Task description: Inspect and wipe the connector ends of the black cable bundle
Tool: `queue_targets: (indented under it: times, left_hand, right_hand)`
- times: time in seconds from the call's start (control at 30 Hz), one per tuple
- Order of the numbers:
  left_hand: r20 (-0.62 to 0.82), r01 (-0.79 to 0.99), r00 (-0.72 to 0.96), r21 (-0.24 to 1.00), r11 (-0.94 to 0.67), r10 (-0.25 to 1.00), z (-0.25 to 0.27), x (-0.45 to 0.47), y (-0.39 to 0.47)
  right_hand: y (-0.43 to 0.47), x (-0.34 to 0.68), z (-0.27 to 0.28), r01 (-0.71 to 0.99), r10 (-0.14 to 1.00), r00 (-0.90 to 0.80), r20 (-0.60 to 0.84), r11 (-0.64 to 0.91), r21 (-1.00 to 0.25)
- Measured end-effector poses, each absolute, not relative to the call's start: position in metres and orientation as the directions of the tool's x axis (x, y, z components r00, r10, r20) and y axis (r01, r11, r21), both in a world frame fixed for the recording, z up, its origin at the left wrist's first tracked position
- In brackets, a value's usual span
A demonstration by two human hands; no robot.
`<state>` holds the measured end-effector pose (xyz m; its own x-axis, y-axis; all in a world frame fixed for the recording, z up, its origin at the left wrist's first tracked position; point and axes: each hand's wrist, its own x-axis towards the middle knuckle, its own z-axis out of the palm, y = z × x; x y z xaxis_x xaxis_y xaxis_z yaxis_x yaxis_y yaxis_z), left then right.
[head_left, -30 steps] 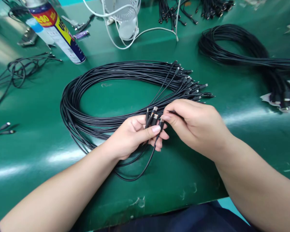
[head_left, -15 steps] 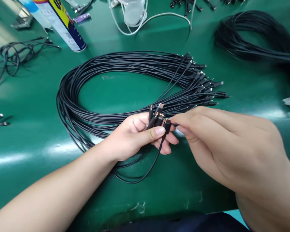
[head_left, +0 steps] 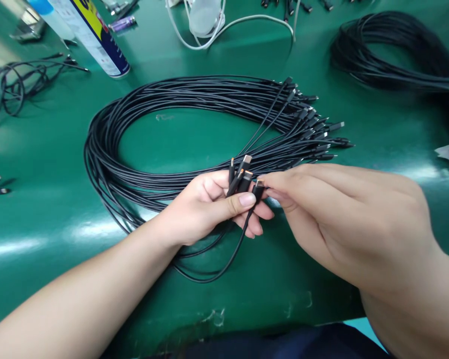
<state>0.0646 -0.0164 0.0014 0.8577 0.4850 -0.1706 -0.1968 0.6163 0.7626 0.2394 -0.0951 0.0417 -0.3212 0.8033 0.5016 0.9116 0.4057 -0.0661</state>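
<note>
My left hand (head_left: 205,199) is closed around several black cable plugs (head_left: 246,172) whose metal ends point up and away. Its thumb presses on the nearest cable plug (head_left: 257,192), and that plug's cord (head_left: 239,244) loops down below the hand. My right hand (head_left: 351,224) is pinched, thumb and index fingertips right at the metal tip of this nearest plug. A small dark bit shows between those fingertips, too small to name. Just beyond both hands lies a large coil of black cables (head_left: 134,104), its plug ends (head_left: 310,124) fanned out to the right.
Another black cable coil (head_left: 400,45) lies at the back right. A spray can (head_left: 105,45) stands at the back left near a purple battery-like cylinder (head_left: 122,24). Loose black cables (head_left: 18,82) lie on the left of the green table (head_left: 41,279). A white cord (head_left: 254,18) crosses the back.
The right fingertips have moved slightly closer over the metal tip of the nearest plug. The left hand keeps its hold; the whole view has shifted a little.
</note>
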Motion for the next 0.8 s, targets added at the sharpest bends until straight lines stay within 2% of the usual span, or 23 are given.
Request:
queue_targets:
  times: [0.3, 0.8]
  left_hand:
    - [-0.200, -0.173, 0.836, 0.787, 0.592, 0.511, 0.0020, 0.0652, -0.0172]
    - [-0.201, -0.177, 0.838, 0.780, 0.600, 0.508, -0.0035, 0.0649, -0.0144]
  right_hand:
    - [-0.0924, 0.2375, 0.0400, 0.912, 0.792, -0.330, 0.513, 0.407, -0.042]
    - [-0.0945, 0.2412, 0.0380, 0.908, 0.811, -0.310, 0.496, 0.407, -0.096]
